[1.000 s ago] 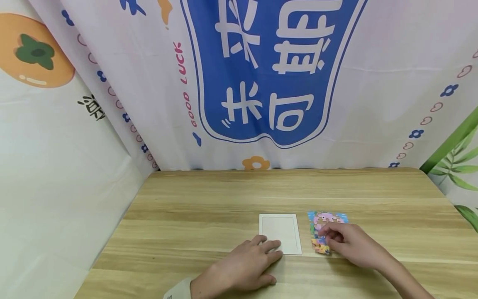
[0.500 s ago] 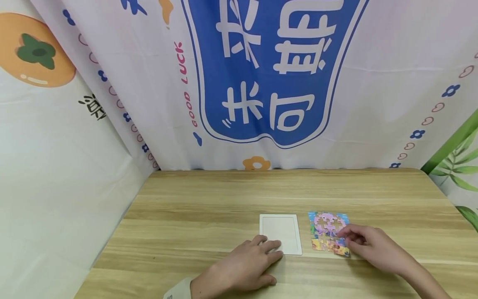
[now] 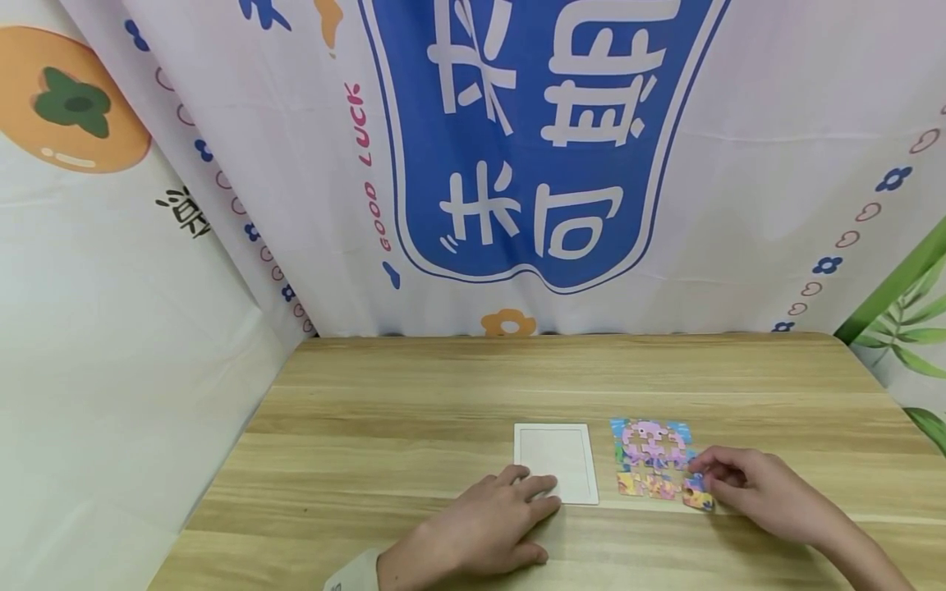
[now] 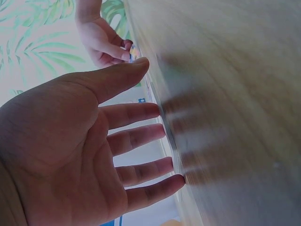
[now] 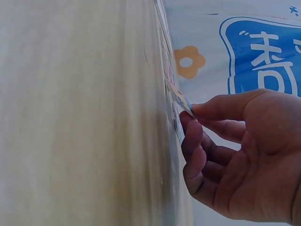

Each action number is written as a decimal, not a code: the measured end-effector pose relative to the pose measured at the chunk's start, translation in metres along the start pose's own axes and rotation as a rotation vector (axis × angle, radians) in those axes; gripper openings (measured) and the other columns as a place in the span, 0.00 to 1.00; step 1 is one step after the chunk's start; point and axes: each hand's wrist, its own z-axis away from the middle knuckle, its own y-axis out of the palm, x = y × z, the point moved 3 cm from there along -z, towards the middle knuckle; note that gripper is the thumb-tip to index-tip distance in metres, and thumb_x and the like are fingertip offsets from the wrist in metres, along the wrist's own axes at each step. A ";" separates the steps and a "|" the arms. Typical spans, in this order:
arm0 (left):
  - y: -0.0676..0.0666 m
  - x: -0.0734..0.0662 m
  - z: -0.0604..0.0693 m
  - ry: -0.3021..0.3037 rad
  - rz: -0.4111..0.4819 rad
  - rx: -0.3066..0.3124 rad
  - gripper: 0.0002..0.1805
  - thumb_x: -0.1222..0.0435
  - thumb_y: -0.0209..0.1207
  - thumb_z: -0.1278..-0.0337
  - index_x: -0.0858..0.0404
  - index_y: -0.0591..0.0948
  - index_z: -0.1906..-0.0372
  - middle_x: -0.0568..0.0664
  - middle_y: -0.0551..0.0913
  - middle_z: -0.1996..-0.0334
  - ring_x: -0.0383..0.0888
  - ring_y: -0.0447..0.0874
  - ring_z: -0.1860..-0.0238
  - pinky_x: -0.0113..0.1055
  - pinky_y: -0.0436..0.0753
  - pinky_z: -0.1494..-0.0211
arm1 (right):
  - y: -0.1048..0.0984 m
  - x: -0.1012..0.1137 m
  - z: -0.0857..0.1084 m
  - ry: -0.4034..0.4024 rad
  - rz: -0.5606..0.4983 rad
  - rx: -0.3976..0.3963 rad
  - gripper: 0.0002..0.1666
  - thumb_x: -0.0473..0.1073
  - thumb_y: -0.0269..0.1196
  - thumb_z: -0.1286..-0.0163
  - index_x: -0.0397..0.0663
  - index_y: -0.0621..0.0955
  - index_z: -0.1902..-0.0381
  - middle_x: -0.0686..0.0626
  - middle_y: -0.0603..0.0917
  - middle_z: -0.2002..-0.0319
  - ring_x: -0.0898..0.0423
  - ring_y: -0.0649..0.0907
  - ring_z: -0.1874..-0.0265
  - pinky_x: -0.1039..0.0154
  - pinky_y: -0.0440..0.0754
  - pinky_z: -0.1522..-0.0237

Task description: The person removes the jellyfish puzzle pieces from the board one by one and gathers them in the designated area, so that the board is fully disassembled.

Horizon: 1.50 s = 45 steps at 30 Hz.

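In the head view my right hand (image 3: 764, 497) pinches a jigsaw piece (image 3: 697, 494) in yellow, orange and blue at the puzzle's lower right corner. The right wrist view shows the piece (image 5: 180, 99) tilted up between thumb and fingers. Left of it lies the jigsaw puzzle (image 3: 652, 442), with a pink figure on blue. Gaps show in its lower rows. My left hand (image 3: 491, 519) rests its fingertips on the lower left part of a white puzzle frame (image 3: 559, 460). Its fingers look nearly straight in the left wrist view, thumb apart.
The wooden table (image 3: 399, 394) extends around the puzzle and the frame. A printed curtain (image 3: 746, 205) hangs along the table's back edge, and white cloth (image 3: 111, 345) covers the left side.
My right hand has moved right, from the puzzle's lower middle to past its lower right corner, with a piece in its fingers. The pink figure is now uncovered. The left hand stays put.
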 end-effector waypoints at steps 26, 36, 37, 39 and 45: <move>0.000 -0.001 0.002 0.000 -0.001 -0.005 0.30 0.41 0.65 0.29 0.46 0.79 0.28 0.41 0.73 0.22 0.47 0.74 0.27 0.42 0.84 0.35 | 0.004 0.009 -0.001 0.054 0.106 -0.053 0.16 0.38 0.77 0.36 0.46 0.86 0.51 0.55 0.87 0.61 0.70 0.75 0.71 0.69 0.78 0.68; 0.000 0.000 0.001 0.003 0.006 0.000 0.31 0.41 0.65 0.29 0.46 0.79 0.28 0.41 0.73 0.22 0.47 0.74 0.27 0.41 0.84 0.35 | 0.003 0.010 -0.004 0.079 0.125 -0.074 0.15 0.36 0.76 0.36 0.48 0.87 0.52 0.56 0.88 0.60 0.70 0.76 0.69 0.69 0.78 0.67; 0.000 0.000 0.001 0.003 0.004 -0.001 0.31 0.41 0.65 0.30 0.46 0.79 0.28 0.40 0.73 0.22 0.47 0.74 0.27 0.41 0.84 0.35 | 0.003 0.011 -0.004 0.077 0.124 -0.074 0.15 0.36 0.76 0.36 0.48 0.87 0.52 0.56 0.88 0.60 0.70 0.76 0.69 0.69 0.78 0.67; 0.000 0.001 0.001 0.003 0.003 -0.001 0.31 0.41 0.65 0.30 0.46 0.79 0.28 0.40 0.73 0.22 0.47 0.74 0.27 0.41 0.84 0.35 | 0.004 0.011 -0.004 0.070 0.122 -0.073 0.15 0.36 0.76 0.36 0.48 0.87 0.52 0.56 0.88 0.60 0.70 0.76 0.69 0.69 0.79 0.67; 0.001 0.000 0.000 0.001 0.013 0.006 0.30 0.42 0.66 0.29 0.47 0.79 0.28 0.41 0.73 0.22 0.47 0.74 0.27 0.42 0.84 0.35 | 0.004 0.011 -0.004 0.072 0.122 -0.074 0.15 0.37 0.77 0.36 0.49 0.87 0.52 0.56 0.88 0.60 0.70 0.76 0.70 0.69 0.78 0.67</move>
